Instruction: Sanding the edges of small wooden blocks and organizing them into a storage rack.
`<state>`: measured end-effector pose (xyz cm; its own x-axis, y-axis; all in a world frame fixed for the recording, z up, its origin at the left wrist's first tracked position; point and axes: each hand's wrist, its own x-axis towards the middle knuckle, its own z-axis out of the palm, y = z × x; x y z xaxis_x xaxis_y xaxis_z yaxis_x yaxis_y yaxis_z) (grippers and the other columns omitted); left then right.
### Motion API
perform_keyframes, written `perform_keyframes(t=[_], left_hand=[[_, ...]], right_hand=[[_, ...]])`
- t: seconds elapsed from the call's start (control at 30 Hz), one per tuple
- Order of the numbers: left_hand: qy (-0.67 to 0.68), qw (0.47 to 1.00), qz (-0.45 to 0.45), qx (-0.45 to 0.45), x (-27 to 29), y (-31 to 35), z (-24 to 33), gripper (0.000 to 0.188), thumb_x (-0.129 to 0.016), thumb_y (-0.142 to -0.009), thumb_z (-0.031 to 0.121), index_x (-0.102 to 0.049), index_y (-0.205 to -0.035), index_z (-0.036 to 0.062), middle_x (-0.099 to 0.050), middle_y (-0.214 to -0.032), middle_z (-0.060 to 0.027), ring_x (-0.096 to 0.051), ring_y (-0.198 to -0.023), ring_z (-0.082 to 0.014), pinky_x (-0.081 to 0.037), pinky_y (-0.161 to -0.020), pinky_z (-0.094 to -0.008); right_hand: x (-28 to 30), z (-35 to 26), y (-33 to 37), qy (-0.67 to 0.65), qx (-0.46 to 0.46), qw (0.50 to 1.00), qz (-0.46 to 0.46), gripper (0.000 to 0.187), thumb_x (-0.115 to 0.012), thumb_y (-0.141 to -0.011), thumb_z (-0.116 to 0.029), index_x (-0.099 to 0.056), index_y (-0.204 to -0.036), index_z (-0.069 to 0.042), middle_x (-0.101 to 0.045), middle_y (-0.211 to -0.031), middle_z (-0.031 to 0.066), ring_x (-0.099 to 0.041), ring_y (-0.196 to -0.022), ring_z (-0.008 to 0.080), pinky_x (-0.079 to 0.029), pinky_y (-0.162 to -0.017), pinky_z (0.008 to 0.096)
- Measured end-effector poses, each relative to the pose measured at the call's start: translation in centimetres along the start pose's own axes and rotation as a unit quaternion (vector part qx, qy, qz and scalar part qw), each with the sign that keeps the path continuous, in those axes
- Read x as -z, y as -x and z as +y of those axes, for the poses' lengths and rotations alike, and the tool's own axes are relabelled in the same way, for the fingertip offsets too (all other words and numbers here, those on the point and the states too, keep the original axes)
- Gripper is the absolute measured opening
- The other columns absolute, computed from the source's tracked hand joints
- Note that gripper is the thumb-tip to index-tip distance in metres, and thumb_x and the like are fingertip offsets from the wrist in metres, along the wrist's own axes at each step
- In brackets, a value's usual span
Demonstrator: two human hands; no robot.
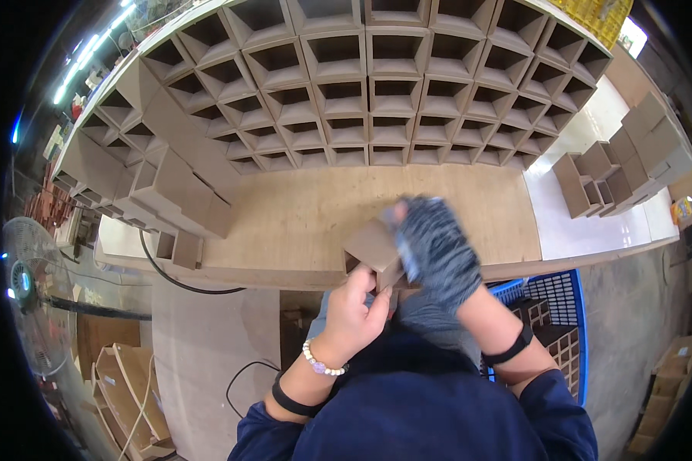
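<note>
A small brown open box (373,247) of board or wood is tilted at the table's front edge. My left hand (355,311), bare and with a beaded bracelet, pinches its near edge, thumb outside and fingers at the opening. My right hand (438,250) wears a grey striped glove and is smeared by motion at the box's right side. Its fingers are curled, and a pale bluish patch shows along their inner side; whether this is a held piece or part of the glove is unclear.
Stacked brown boxes (346,100) form a wall at the table's back. More boxes stand left (181,184) and right (623,165) on the wooden table (300,223). Below right is a blue crate (580,338) holding boxes. A fan (34,284) stands left; a black cable (181,286) hangs below.
</note>
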<state>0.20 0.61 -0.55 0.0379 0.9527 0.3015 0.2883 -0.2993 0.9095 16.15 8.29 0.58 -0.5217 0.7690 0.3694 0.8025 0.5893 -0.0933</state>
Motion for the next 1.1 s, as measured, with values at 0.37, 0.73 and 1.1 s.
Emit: perform_keyframes(t=[0.37,0.73,1.1], left_hand=[[0.115,0.989,0.087,0.024,0.1,-0.2,1.9,0.026,-0.054,-0.089,0.005,-0.052,-0.112,-0.0054,-0.065,-0.09,-0.0089,-0.063,-0.081,-0.015,-0.047,-0.073,-0.026],[-0.203,0.97,-0.007,-0.132,-0.5,0.1,1.7,0.025,-0.06,-0.077,0.001,-0.051,-0.099,-0.0058,-0.057,-0.071,-0.0173,-0.055,-0.064,-0.0366,-0.045,-0.061,-0.0421],[-0.18,0.977,-0.009,-0.113,-0.3,-0.3,1.7,0.02,-0.061,-0.077,0.002,-0.053,-0.094,-0.0038,-0.057,-0.069,-0.0184,-0.056,-0.062,-0.0374,-0.045,-0.057,-0.0433]], right_hand=[[3.1,2.7,0.9,-0.111,-0.055,0.982,0.143,0.061,-0.052,-0.075,0.002,-0.039,-0.135,0.0,-0.039,-0.137,0.0215,-0.038,-0.128,0.035,-0.028,-0.109,0.043],[1.4,1.0,-0.3,0.046,-0.034,0.998,0.005,0.042,-0.053,-0.079,-0.021,-0.054,-0.118,-0.006,-0.056,-0.119,0.0147,-0.053,-0.112,0.0308,-0.034,-0.101,0.0475],[-1.7,2.9,0.8,0.015,-0.042,0.998,0.04,0.039,-0.05,-0.083,-0.022,-0.053,-0.118,-0.004,-0.056,-0.119,0.0172,-0.053,-0.112,0.0322,-0.037,-0.1,0.0439]])
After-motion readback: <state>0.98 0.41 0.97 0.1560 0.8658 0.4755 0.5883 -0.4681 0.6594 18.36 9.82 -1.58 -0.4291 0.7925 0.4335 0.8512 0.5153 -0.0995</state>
